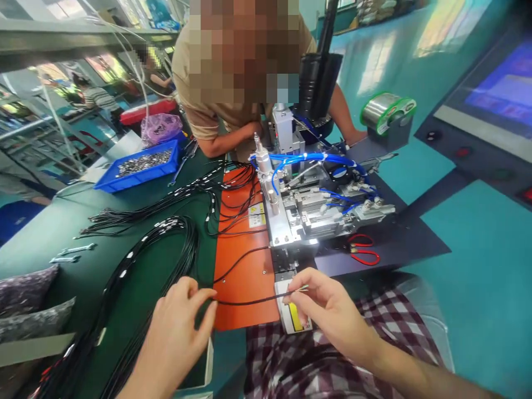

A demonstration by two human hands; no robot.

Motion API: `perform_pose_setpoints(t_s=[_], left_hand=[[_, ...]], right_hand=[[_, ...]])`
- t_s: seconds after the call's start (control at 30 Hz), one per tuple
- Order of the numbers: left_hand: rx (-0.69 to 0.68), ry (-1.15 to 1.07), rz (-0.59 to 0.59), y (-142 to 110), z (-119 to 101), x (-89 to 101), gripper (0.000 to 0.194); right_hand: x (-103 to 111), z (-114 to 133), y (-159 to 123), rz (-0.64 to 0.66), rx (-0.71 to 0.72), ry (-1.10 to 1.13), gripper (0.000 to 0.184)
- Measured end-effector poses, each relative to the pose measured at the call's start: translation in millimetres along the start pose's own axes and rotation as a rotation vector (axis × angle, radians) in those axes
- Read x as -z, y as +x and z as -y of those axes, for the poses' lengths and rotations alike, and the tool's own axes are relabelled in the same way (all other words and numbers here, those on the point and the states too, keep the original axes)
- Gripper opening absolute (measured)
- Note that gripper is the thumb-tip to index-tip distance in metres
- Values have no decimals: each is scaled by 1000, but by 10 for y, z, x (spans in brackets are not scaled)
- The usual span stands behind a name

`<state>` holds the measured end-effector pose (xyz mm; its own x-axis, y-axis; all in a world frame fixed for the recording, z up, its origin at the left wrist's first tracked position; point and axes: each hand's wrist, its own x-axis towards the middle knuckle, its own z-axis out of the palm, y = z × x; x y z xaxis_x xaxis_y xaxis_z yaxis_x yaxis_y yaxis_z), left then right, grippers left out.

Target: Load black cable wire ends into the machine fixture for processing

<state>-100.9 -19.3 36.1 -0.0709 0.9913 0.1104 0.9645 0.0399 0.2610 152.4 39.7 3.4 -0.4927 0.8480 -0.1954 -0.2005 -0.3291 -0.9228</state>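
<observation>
The green table [62,221] runs off to the far left, a blue tray [137,180] of small metal parts [145,162] sitting towards its far end. Two spanners [78,249] lie nearer, by the left edge. Across the middle sprawls one black cable bundle [183,191], and a curved bundle [191,244] arches nearer.

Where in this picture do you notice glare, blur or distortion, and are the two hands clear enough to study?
Head view: left hand, right hand and black cable look fairly clear; head view, upper right: bright glare on the floor; head view, right edge: screen looks soft and slanted, perhaps from a wide lens; head view, top: pixel blocks hide the facing person's head.
</observation>
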Motion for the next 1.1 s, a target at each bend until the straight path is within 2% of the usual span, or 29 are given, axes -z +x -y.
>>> perform_pose_setpoints(t_s=[0.07,0.1,0.2,0.3,0.47,0.57,0.7,0.93,1.1], left_hand=[[-168,-73,5,-32,-253,-102,28],[-212,-174,52,-33,-400,-150,33],[-175,-503,248,-7,-774,-255,18],[-67,-705,401,17,-949,-297,18],[36,-852,446,102,-1005,-365,11],[158,-1042,476,206,-1014,-422,25],[269,-1216,528,305,-1019,-457,44],[346,-1274,554,297,-1001,-483,50],[379,-1387,554,290,-999,-509,46]], right_hand=[[8,-45,26,7,-32,-4,21],[6,-57,34,14,-33,-24,21],[24,-45,25,35,-29,-35,20],[91,0,-9,52,-48,-3,20],[231,69,13,28,-89,-11,25],[326,101,65,38,-108,83,33],[391,90,117,11,-144,178,34],[309,-57,176,35,-181,315,29],[189,-100,135,-26,-157,228,32]])
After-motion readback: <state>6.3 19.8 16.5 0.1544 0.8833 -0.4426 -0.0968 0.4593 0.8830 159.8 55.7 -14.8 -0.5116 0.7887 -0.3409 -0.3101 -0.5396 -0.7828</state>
